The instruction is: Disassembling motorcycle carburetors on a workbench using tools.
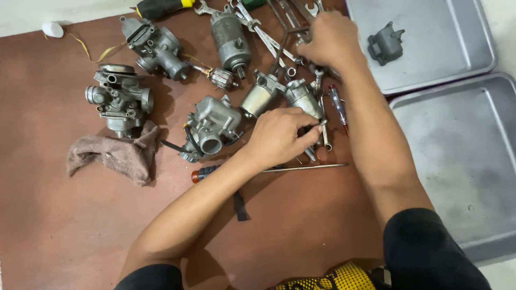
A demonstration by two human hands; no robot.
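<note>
Two hands are busy among the parts on the brown tabletop [80,225]: my left hand [279,137] is closed, fingertips pinching a small metal fitting [321,124] on the grey cylindrical part [301,96], while my right hand [330,40], at one o'clock, curls down into the pile of spanners [269,37]. I judge I'm picking a tool; next needs a matching size. Carburettors [209,129] lie at nine o'clock.
</note>
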